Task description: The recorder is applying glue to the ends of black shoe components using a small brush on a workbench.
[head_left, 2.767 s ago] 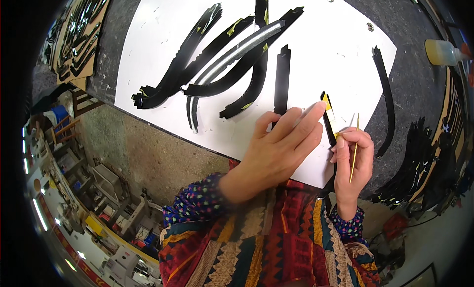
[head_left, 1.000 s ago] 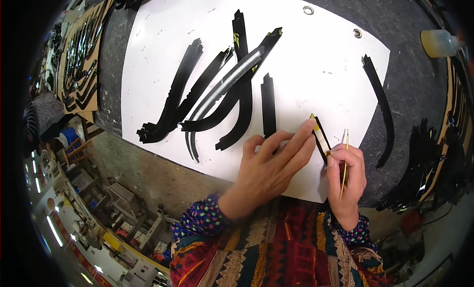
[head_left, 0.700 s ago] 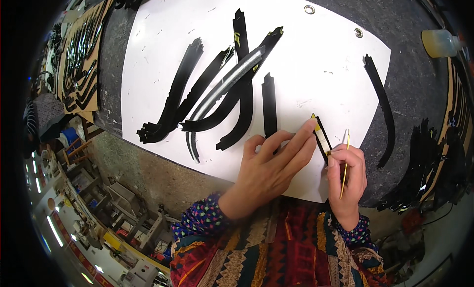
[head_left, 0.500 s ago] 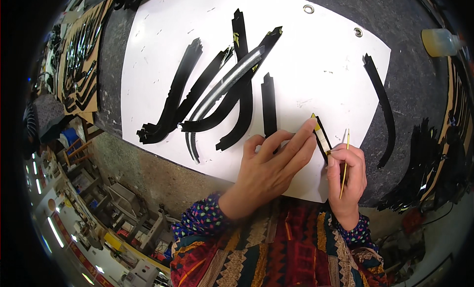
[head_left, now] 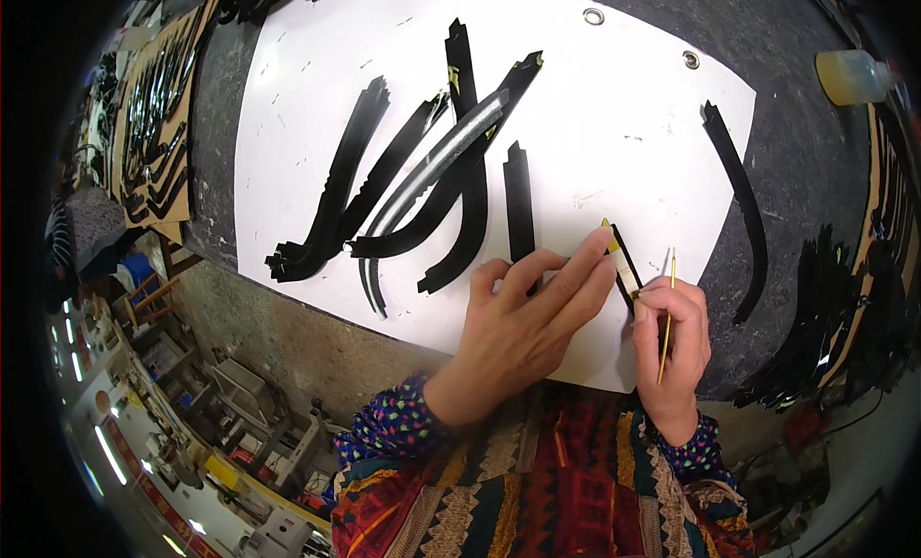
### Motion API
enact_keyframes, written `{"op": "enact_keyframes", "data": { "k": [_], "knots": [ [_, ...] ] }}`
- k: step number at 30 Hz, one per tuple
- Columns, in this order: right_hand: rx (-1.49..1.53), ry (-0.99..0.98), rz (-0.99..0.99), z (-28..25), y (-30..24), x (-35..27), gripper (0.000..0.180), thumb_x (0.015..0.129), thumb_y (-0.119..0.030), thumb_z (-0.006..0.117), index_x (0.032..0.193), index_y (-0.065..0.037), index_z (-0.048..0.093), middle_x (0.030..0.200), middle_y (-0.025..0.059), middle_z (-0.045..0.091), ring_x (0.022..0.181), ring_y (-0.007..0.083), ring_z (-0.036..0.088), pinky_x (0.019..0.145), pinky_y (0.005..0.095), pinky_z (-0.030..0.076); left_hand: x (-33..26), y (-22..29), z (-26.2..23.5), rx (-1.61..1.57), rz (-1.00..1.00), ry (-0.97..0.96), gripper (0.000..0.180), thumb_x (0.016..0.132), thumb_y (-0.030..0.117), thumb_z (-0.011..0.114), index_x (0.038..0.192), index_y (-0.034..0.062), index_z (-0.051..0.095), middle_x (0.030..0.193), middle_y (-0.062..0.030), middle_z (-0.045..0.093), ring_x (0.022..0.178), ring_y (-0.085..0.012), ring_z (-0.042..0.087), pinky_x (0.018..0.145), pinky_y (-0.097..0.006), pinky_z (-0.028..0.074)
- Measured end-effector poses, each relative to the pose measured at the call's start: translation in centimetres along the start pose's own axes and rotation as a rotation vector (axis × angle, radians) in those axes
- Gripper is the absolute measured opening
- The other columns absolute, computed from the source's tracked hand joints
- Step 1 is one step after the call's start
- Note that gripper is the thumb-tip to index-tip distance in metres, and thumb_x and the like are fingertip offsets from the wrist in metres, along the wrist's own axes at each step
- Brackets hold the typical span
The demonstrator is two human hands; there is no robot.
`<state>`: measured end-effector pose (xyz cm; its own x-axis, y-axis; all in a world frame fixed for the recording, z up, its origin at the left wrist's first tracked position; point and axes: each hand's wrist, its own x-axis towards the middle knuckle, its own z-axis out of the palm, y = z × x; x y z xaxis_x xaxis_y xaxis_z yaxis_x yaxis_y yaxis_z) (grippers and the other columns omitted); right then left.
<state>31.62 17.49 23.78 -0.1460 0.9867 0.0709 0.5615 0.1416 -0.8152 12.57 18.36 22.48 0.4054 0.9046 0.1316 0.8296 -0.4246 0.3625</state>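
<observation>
Below centre, toward the right of the frame, a small black strip (head_left: 628, 258) lies aslant on the white sheet (head_left: 614, 184), pale and yellow tape (head_left: 625, 272) along it. The left hand (head_left: 523, 332) lies palm down, forefinger on the strip's upper end; its thumb is hidden, so whether it pinches cannot be told. The right hand (head_left: 673, 352) grips a thin brass stick (head_left: 669, 313), thumb and forefinger drawn narrow at the strip's lower end; they appear to touch the tape, though the contact is too small to confirm. Left of centre, curved black strips (head_left: 353, 155) overlap beneath a grey strip (head_left: 443, 155). Upper right: a bottle (head_left: 849, 76) of amber liquid on the dark table (head_left: 806, 174).
</observation>
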Motion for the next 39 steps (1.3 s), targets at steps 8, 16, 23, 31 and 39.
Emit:
{"op": "enact_keyframes", "data": {
  "k": [8, 16, 23, 31, 39],
  "knots": [
    [-0.018, 0.002, -0.019, 0.1, 0.02, 0.14, 0.021, 0.09, 0.011, 0.061, 0.109, 0.004, 0.058, 0.102, 0.016, 0.06, 0.078, 0.0208, 0.058, 0.069, 0.0296, 0.05, 0.3, -0.09, -0.4, 0.048, 0.01, -0.033, 0.06, 0.082, 0.013, 0.059, 0.141, 0.016, 0.055, 0.153, 0.0058, 0.046, 0.105, -0.0121, 0.05, 0.082, -0.033, 0.039],
    [-0.023, 0.008, -0.032, 0.06, 0.11, 0.16, 0.02, 0.09, 0.011, 0.061, 0.109, 0.003, 0.059, 0.101, 0.0157, 0.06, 0.078, 0.0203, 0.058, 0.068, 0.0292, 0.05, 0.34, -0.07, -0.53, 0.034, 0.022, -0.035, 0.056, 0.083, 0.015, 0.06, 0.139, 0.0137, 0.057, 0.153, 0.0039, 0.045, 0.106, -0.0128, 0.05, 0.083, -0.034, 0.04],
    [-0.021, 0.012, -0.027, 0.22, 0.15, 0.13, 0.021, 0.09, 0.011, 0.061, 0.109, 0.003, 0.059, 0.102, 0.0156, 0.06, 0.076, 0.0194, 0.058, 0.067, 0.0287, 0.05, 0.48, -0.04, -0.48, 0.02, -0.002, 0.011, 0.053, 0.079, 0.012, 0.067, 0.131, 0.017, 0.065, 0.137, 0.0036, 0.051, 0.104, -0.0148, 0.047, 0.086, -0.033, 0.034],
    [-0.008, 0.016, -0.017, 0.37, 0.13, 0.04, 0.021, 0.089, 0.012, 0.061, 0.108, 0.003, 0.059, 0.102, 0.0153, 0.06, 0.077, 0.0196, 0.058, 0.067, 0.0288, 0.05, 0.22, -0.21, -0.27, -0.021, -0.021, 0.032, 0.054, 0.077, 0.013, 0.07, 0.13, 0.0186, 0.066, 0.131, 0.0024, 0.051, 0.107, -0.0151, 0.048, 0.087, -0.034, 0.033],
    [-0.021, 0.027, -0.033, 0.49, 0.17, 0.14, 0.022, 0.088, 0.012, 0.062, 0.107, 0.003, 0.059, 0.101, 0.0151, 0.06, 0.078, 0.0202, 0.059, 0.067, 0.0288, 0.05, 0.34, -0.62, -0.44, -0.012, 0.022, -0.024, 0.053, 0.083, 0.016, 0.064, 0.135, 0.0159, 0.06, 0.152, 0.0046, 0.046, 0.105, -0.0147, 0.049, 0.083, -0.034, 0.039]
  ]
}}
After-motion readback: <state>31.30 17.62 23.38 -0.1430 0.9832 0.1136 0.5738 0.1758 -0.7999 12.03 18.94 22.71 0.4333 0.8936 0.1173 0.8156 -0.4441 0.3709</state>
